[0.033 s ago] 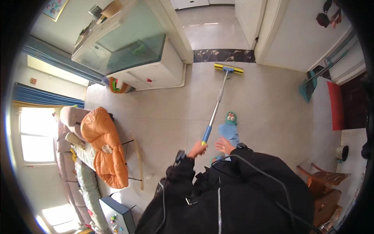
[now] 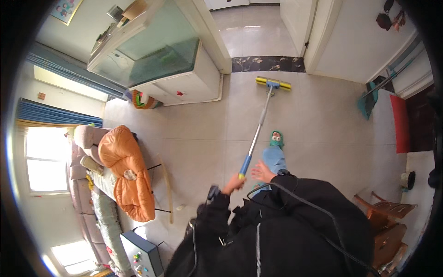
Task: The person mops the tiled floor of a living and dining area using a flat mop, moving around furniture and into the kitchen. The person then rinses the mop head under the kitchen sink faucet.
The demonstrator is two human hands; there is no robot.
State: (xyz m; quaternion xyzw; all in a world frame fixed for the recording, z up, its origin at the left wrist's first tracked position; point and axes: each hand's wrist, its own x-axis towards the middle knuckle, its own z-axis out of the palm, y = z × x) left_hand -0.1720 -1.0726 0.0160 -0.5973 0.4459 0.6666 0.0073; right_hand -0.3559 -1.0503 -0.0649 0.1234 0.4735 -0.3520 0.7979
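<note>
A sponge mop (image 2: pixel 259 124) slants across the floor away from me. Its yellow sponge head (image 2: pixel 282 85) rests on the tiles just short of a dark doorway strip. My left hand (image 2: pixel 234 183) is closed round the end of the blue grip. Beside that grip, my right hand (image 2: pixel 263 172) is open, its fingers spread and seemingly apart from the handle. A green slipper (image 2: pixel 277 138) shows on my foot beyond the right hand; the other foot is mostly hidden by my arms.
Far left stands a glass tank (image 2: pixel 161 62) on a white cabinet (image 2: pixel 198 83). An orange padded jacket (image 2: pixel 127 175) lies by the sofa (image 2: pixel 83 194) at left. At right are a teal dustpan (image 2: pixel 367 104), a red mat (image 2: pixel 398 124) and a wooden chair (image 2: pixel 385 207).
My left hand and the mop's handle end have drawn slightly back toward me. The right hand has moved a little left, nearer the grip. The whole view has shifted slightly.
</note>
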